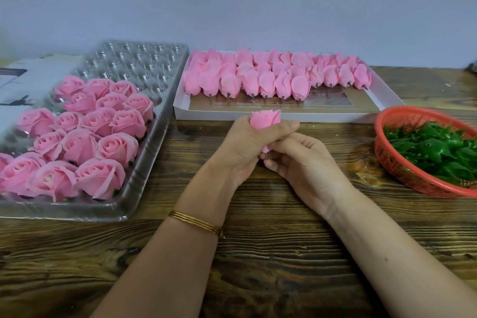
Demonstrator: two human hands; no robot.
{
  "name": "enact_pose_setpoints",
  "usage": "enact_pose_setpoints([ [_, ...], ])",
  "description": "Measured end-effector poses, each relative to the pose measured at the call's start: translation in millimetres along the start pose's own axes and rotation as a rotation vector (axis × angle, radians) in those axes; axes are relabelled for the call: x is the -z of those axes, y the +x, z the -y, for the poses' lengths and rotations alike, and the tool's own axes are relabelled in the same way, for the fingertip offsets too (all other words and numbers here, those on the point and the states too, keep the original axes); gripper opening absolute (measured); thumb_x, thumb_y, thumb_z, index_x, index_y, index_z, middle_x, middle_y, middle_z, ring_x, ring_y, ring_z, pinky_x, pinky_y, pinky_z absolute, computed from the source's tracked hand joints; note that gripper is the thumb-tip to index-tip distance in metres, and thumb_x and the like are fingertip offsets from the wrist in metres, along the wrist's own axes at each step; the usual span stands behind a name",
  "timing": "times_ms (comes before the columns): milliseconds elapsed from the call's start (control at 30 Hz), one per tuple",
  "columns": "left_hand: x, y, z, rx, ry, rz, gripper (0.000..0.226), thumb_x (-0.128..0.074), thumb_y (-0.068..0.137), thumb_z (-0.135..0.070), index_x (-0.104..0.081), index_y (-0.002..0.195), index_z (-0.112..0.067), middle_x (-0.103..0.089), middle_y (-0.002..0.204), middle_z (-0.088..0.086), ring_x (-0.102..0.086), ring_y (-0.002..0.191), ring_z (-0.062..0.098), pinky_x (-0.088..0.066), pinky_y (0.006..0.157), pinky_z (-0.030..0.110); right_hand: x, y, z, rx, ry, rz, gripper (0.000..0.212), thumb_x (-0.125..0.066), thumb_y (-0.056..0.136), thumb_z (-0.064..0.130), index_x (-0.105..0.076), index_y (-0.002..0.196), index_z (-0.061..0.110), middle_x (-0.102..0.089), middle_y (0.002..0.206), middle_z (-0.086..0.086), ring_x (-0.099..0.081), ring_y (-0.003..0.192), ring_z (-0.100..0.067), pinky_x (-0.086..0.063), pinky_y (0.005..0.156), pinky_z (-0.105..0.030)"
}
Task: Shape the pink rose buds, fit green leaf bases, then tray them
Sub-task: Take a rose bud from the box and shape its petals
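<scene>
Pink rose bud [265,120] is held mid-tabletop [258,240], just in front of the white box [258,114] of unshaped buds [258,80]. Left hand [247,142] is wrapped round the bud, fingers and thumb curled closed; only the petal tip shows above. Right hand [302,163] is tucked under it, fingers curled, tips pinching the bud's lower end where a dark stub shows. The bud's long axis is roughly upright, tip up and away, stub down toward the right hand. Green leaf bases [436,152] lie in the red basket [426,190], well off to the right and clearly nearer the right hand. Clear tray [144,65] with finished roses [85,137] sits to the left, on the left hand's side. Judgement: shaping in hand; the leaf fetch suits the right hand, with the stub kept exposed below.
</scene>
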State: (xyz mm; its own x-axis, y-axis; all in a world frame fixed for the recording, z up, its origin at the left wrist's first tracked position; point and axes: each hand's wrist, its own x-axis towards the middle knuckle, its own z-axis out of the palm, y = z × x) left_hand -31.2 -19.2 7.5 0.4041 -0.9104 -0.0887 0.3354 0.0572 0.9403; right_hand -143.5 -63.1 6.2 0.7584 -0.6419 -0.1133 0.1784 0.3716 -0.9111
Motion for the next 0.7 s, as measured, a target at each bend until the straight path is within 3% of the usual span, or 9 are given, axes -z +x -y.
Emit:
enact_pose_setpoints([
  [133,2.2,3.8,5.2,-0.014,0.036,-0.007,0.028,-0.079,0.078,-0.011,-0.071,0.096,0.008,-0.069,0.079,0.012,-0.066,0.075,0.022,-0.054,0.069,0.032,2.2,0.1,-4.7,0.114,-0.132,-0.092,0.018,-0.072,0.076,-0.006,-0.070,0.092,0.001,-0.069,0.069,0.000,-0.064,0.068,-0.008,-0.051,0.066,-0.018],
  [200,3.8,4.8,5.9,-0.003,0.049,0.009,0.007,-0.080,0.078,-0.011,-0.076,0.080,-0.006,-0.070,0.074,0.007,-0.067,0.072,0.018,-0.056,0.071,0.031,2.2,0.1,-4.7,0.136,-0.169,-0.105,0.017,-0.073,0.076,-0.006,-0.069,0.091,0.002,-0.068,0.065,0.004,-0.063,0.063,-0.005,-0.050,0.064,-0.016],
  [267,4.2,4.9,5.7,-0.003,0.059,0.029,0.011,-0.080,0.078,-0.012,-0.075,0.068,-0.016,-0.068,0.071,0.005,-0.066,0.071,0.017,-0.056,0.069,0.031,2.2,-0.1,-4.0,0.145,-0.169,-0.099,0.014,-0.073,0.077,-0.006,-0.069,0.086,0.005,-0.066,0.062,0.005,-0.062,0.060,-0.004,-0.050,0.061,-0.015],
  [367,4.5,2.8,2.4,0.011,0.033,0.054,0.007,-0.080,0.077,-0.011,-0.073,0.078,-0.010,-0.066,0.070,0.004,-0.065,0.067,0.016,-0.053,0.058,0.026,2.1,0.4,-3.2,0.123,-0.130,-0.112,0.014,-0.072,0.078,-0.003,-0.069,0.091,-0.004,-0.061,0.070,-0.009,-0.057,0.066,-0.014,-0.049,0.061,-0.018],
  [433,4.1,1.1,-0.8,0.025,0.000,0.057,0.022,-0.079,0.076,-0.012,-0.070,0.094,-0.001,-0.065,0.073,0.005,-0.063,0.068,0.016,-0.049,0.055,0.024,0.9,0.0,-1.7,0.092,-0.111,-0.119,0.020,-0.069,0.081,-0.002,-0.067,0.099,-0.011,-0.056,0.081,-0.018,-0.052,0.077,-0.025,-0.049,0.064,-0.021],
  [500,4.1,-0.4,-3.0,0.037,-0.008,0.057,0.034,-0.078,0.076,-0.013,-0.066,0.103,0.003,-0.063,0.081,0.010,-0.059,0.074,0.020,-0.045,0.055,0.025,-0.2,0.1,-0.1,0.056,-0.074,-0.096,0.011,-0.065,0.083,-0.005,-0.070,0.093,-0.003,-0.059,0.078,-0.015,-0.053,0.076,-0.023,-0.048,0.064,-0.020],
  [567,4.4,-1.0,-3.6,0.054,0.000,0.065,0.022,-0.076,0.080,-0.011,-0.065,0.097,-0.002,-0.058,0.084,0.012,-0.053,0.080,0.025,-0.040,0.059,0.028,-1.2,-0.2,1.8,0.022,-0.020,-0.057,0.015,-0.061,0.085,-0.006,-0.070,0.087,0.005,-0.061,0.074,-0.006,-0.055,0.073,-0.015,-0.049,0.063,-0.017],
  [700,3.7,-0.6,-2.4,0.051,0.055,0.045,0.019,-0.074,0.084,-0.013,-0.065,0.096,-0.002,-0.055,0.079,0.010,-0.050,0.069,0.018,-0.035,0.056,0.028,-1.2,0.0,2.7,-0.010,0.011,-0.024,0.015,-0.057,0.086,-0.008,-0.068,0.086,0.004,-0.058,0.073,-0.008,-0.055,0.071,-0.015,-0.048,0.063,-0.018],
])
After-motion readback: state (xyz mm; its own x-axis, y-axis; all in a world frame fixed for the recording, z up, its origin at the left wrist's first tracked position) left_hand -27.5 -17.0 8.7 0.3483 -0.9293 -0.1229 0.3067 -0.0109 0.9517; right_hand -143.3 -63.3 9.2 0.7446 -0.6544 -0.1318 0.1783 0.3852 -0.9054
